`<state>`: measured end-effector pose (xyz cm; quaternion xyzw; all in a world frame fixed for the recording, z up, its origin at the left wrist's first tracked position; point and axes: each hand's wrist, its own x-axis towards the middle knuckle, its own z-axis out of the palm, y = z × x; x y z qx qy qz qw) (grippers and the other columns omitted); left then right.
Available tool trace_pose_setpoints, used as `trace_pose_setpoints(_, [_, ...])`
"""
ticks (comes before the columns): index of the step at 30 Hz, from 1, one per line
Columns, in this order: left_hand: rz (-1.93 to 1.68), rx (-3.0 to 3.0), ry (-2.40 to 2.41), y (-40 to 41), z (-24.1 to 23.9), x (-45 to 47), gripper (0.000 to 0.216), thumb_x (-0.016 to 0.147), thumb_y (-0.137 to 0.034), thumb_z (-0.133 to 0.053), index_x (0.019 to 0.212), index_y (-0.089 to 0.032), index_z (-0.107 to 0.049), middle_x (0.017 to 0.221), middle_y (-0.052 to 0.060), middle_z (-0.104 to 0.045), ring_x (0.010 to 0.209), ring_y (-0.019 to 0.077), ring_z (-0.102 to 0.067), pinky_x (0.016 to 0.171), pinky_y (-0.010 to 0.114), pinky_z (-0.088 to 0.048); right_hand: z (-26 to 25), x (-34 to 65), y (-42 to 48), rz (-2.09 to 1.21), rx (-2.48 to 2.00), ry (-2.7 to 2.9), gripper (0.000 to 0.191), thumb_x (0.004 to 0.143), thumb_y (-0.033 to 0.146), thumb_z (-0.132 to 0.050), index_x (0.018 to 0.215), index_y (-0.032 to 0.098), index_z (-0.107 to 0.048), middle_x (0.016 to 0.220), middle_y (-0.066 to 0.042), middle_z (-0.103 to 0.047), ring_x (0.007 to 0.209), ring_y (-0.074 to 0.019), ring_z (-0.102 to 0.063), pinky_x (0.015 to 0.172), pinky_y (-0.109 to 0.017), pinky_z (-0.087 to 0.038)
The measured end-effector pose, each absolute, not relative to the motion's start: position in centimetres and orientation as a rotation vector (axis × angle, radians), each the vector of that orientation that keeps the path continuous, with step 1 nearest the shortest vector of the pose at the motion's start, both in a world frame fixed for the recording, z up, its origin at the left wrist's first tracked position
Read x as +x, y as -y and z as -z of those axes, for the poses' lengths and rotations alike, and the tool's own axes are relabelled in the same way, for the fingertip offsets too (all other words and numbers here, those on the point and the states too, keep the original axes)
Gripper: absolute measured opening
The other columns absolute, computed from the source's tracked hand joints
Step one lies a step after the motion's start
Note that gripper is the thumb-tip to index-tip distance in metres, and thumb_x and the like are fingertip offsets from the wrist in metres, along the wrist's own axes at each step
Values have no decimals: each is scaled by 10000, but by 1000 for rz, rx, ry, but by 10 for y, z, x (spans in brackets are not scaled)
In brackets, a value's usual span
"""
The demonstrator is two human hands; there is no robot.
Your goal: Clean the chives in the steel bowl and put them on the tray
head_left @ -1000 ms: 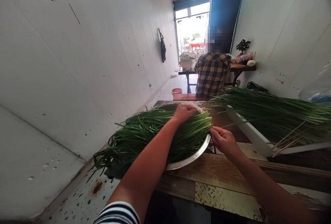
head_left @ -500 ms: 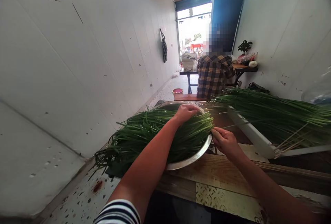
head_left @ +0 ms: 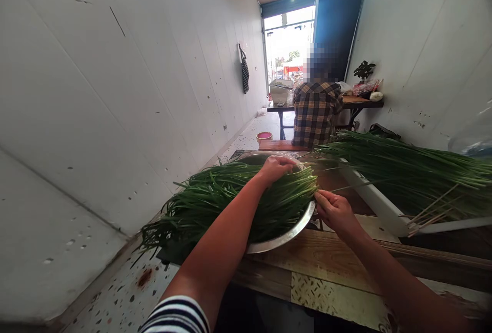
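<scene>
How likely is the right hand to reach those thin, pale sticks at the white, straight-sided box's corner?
Probably able: the sticks jut over the near corner of the box, with nothing apparent between them and the right hand, though its fingertips are at the pale-green stalk ends.

Left sleeve (head_left: 177, 314) striped navy and white, bare forearms (head_left: 221, 243), bare fingers (head_left: 326, 201)

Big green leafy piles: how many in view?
2: one pile in the metal basin, another pile in the white box at right. More may be hidden.
</scene>
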<state>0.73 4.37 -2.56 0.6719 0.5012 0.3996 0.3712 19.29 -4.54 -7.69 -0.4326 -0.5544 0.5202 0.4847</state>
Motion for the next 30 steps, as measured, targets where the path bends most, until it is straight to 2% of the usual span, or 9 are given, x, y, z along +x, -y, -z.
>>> trace_pose_setpoints(12, [-1029,1721,-1259,-39,21,7,231,720,-199,-598,873,-119,-753,681,35,-681,544,66,-476,516,183,-383,75,193,48,-1247,-1073,1360,385,757,537,-601,639,185,-499,454,86,-276,396,-58,-209,371,-216,-147])
trace_pose_setpoints(20, [-1019,1615,-1298,-41,23,7,264,722,-193,-601,931,-119,-743,654,24,-667,496,53,-436,480,182,-358,76,192,47,-1280,-1061,1339,406,743,557,-608,626,197,-462,440,88,-288,376,-56,-206,359,-216,-127])
trace_pose_setpoints(25, [-1036,1667,-1245,-45,28,7,263,724,-206,-610,941,-155,-749,670,12,-677,564,73,-498,563,194,-410,80,193,45,-1292,-1030,1335,391,752,532,-613,619,194,-471,444,88,-281,387,-56,-212,363,-209,-138])
trace_pose_setpoints(30, [-1095,1639,-1203,-46,30,10,255,696,-291,-680,885,-137,-755,714,37,-700,636,102,-564,657,226,-456,79,193,46,-1267,-1047,1357,387,754,546,-604,650,186,-509,451,88,-277,385,-59,-212,358,-216,-147])
